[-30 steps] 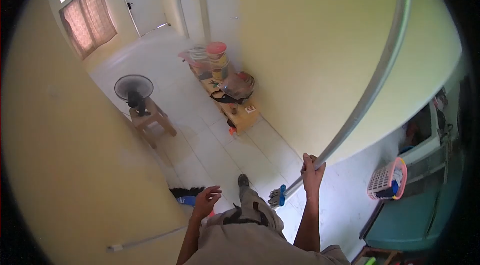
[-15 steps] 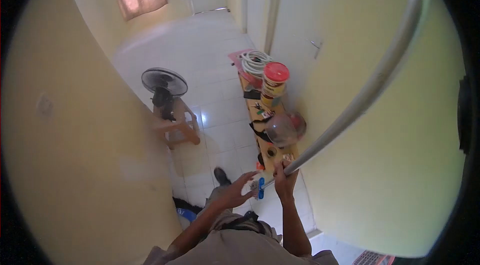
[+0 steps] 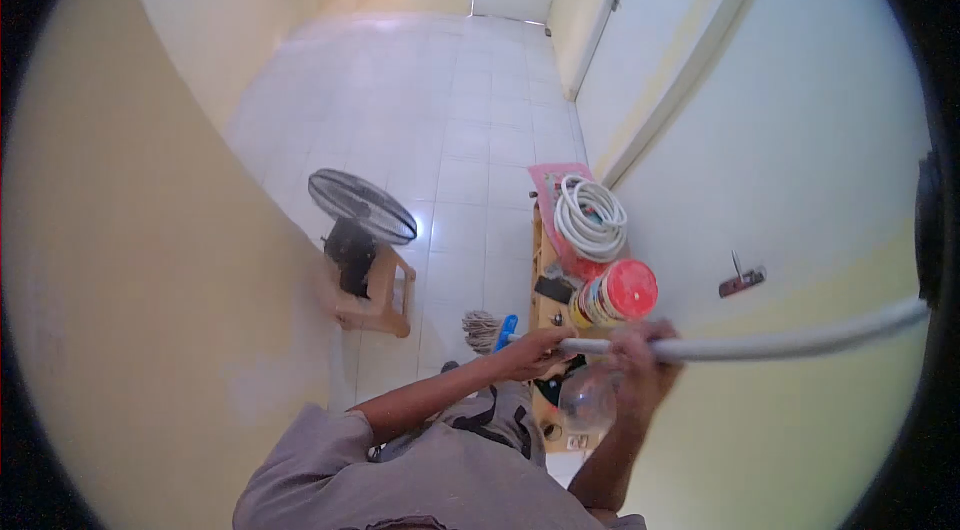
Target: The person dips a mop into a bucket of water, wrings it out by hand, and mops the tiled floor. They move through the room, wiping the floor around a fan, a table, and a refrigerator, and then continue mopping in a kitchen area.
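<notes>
The left hand [image 3: 530,355] and the right hand [image 3: 645,360] are both shut tight around the mop pole [image 3: 780,342].
A second ago the pole was held up tall by the right hand alone, and the left hand was open and free. Now the pole is tipped almost flat and is gripped by the left hand close to the mop head [image 3: 483,328], near the stool [image 3: 378,288] and the red-lid tub [image 3: 625,292]. The mop seems to be held more firmly this way.
</notes>
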{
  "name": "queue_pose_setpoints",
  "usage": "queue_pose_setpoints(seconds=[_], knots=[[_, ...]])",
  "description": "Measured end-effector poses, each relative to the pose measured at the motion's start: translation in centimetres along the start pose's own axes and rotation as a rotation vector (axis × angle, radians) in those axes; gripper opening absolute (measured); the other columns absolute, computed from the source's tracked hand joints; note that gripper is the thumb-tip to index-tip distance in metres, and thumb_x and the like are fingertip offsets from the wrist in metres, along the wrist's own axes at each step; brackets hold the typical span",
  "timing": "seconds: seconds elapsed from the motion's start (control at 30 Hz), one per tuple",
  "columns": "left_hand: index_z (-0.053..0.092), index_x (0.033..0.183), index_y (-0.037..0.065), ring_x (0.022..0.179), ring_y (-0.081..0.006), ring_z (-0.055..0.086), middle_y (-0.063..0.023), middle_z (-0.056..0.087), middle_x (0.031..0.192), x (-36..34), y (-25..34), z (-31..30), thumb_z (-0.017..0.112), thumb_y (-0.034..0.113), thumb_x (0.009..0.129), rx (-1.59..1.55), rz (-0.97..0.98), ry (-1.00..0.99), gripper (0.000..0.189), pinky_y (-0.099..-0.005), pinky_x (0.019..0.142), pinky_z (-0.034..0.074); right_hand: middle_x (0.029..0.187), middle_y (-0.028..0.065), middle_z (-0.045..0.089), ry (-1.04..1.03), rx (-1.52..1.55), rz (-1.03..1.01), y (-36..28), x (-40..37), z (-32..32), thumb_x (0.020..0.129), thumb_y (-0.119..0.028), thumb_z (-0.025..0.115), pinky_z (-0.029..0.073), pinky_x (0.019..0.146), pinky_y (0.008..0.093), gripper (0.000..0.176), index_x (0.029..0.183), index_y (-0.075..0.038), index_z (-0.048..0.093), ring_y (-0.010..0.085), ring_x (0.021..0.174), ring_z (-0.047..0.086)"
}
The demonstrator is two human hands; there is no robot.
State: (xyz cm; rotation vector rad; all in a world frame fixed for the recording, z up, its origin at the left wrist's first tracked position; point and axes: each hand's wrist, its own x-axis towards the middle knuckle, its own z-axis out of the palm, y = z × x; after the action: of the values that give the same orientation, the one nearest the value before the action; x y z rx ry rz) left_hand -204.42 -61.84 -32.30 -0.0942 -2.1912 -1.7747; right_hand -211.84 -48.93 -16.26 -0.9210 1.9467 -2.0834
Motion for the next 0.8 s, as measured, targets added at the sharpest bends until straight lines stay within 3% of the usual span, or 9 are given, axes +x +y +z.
queue_pose_setpoints(seconds=[0.07, 0.17, 0.23, 0.27, 0.33, 0.4, 0.47, 0.53, 0.8], knots=[[0.051, 0.112, 0.003, 0.089, -0.0337, 0.06, -0.0185, 0.059, 0.095, 3.4, -3.6, -3.0, 0.062, 0.012, 0.09, 0.09, 0.009, 0.003, 0.027, -0.043, 0.077, 0.046, 0.062, 0.0051, 0.052, -0.005, 0.22, -0.164, -2.1, 5.2, -0.9, 0.085, -0.01, 0.059, 0.047, 0.067, 0.0312, 0.009, 0.091, -0.003, 0.057, 0.0167, 0.058, 0.051], [0.059, 0.115, 0.004, 0.097, -0.036, 0.06, -0.0183, 0.063, 0.101, 8.5, -7.0, -8.9, 0.067, 0.016, 0.082, 0.225, -0.185, -0.119, 0.036, -0.0444, 0.083, 0.047, 0.063, 0.0085, 0.047, 0.263, 0.428, -0.43, -2.9, 12.0, -4.5, 0.073, -0.005, 0.053, 0.035, 0.044, 0.029, 0.061, 0.128, 0.013, 0.034, 0.0142, 0.046, 0.04], [0.065, 0.105, 0.004, 0.093, -0.0366, 0.061, -0.0181, 0.064, 0.095, 11.9, -11.6, -12.8, 0.07, 0.021, 0.078, 0.329, -0.294, -0.232, 0.032, -0.0453, 0.082, 0.048, 0.056, -0.0017, 0.037, -0.365, 0.467, -0.705, -4.0, 19.2, -6.3, 0.09, -0.017, 0.046, 0.031, 0.043, 0.0177, 0.053, 0.131, 0.015, 0.035, 0.0037, 0.043, 0.035], [0.067, 0.1, 0.004, 0.091, -0.0369, 0.062, -0.018, 0.065, 0.091, 13.3, -14.4, -14.3, 0.071, 0.024, 0.076, 0.379, -0.348, -0.29, 0.031, -0.0457, 0.081, 0.048, 0.055, -0.0032, 0.036, -0.049, 0.14, -0.847, -1.7, 20.0, -10.3, 0.09, -0.02, 0.047, 0.033, 0.045, 0.0176, 0.053, 0.129, 0.014, 0.036, 0.0037, 0.038, 0.031], [0.071, 0.087, 0.005, 0.084, -0.0363, 0.064, -0.018, 0.066, 0.083, 14.8, -19.4, -16.7, 0.073, 0.031, 0.069, 0.494, -0.263, -0.088, 0.032, -0.0465, 0.077, 0.05, 0.058, -0.0031, 0.044, 0.486, 0.847, -0.644, -1.4, 25.1, -8.9, 0.092, -0.025, 0.05, 0.04, 0.054, 0.0244, 0.036, 0.113, 0.004, 0.047, 0.0095, 0.043, 0.041], [0.071, 0.085, 0.007, 0.084, -0.0356, 0.063, -0.0181, 0.067, 0.083, 18.6, -23.2, -20.5, 0.071, 0.031, 0.067, 0.553, -0.331, -0.114, 0.03, -0.0463, 0.076, 0.05, 0.075, 0.001, 0.058, -0.177, 0.748, -0.479, -0.4, 30.9, -8.8, 0.094, -0.032, 0.054, 0.049, 0.065, 0.0394, 0.026, 0.102, -0.008, 0.057, 0.0202, 0.061, 0.057], [0.072, 0.085, 0.007, 0.085, -0.0354, 0.064, -0.0171, 0.068, 0.085, 23.4, -25.3, -25.2, 0.071, 0.028, 0.065, 0.549, -0.454, -0.153, 0.029, -0.0461, 0.078, 0.05, 0.07, 0.0003, 0.056, -0.359, 0.651, -0.566, 1.6, 37.8, -7.5, 0.094, -0.03, 0.055, 0.048, 0.065, 0.037, 0.022, 0.099, -0.008, 0.056, 0.0189, 0.057, 0.055], [0.072, 0.085, 0.007, 0.085, -0.0355, 0.064, -0.0165, 0.068, 0.086, 24.8, -26.3, -29.1, 0.07, 0.025, 0.064, 0.547, -0.504, -0.112, 0.028, -0.0458, 0.078, 0.051, 0.044, -0.0054, 0.04, -0.046, 0.594, -0.843, 3.9, 44.0, -4.2, 0.091, -0.018, 0.052, 0.037, 0.052, 0.0172, 0.027, 0.105, 0.003, 0.045, 0.0056, 0.031, 0.035], [0.064, 0.065, 0.003, 0.07, -0.0388, 0.061, -0.0183, 0.062, 0.067, 32.0, -31.6, -46.0, 0.072, 0.027, 0.067, 0.585, -0.575, 0.229, 0.025, -0.0469, 0.067, 0.049, 0.043, -0.003, 0.043, -0.221, 0.783, -0.714, 5.4, 65.0, 7.0, 0.09, -0.015, 0.055, 0.039, 0.051, 0.0198, 0.02, 0.101, -0.005, 0.042, 0.0093, 0.031, 0.039]])
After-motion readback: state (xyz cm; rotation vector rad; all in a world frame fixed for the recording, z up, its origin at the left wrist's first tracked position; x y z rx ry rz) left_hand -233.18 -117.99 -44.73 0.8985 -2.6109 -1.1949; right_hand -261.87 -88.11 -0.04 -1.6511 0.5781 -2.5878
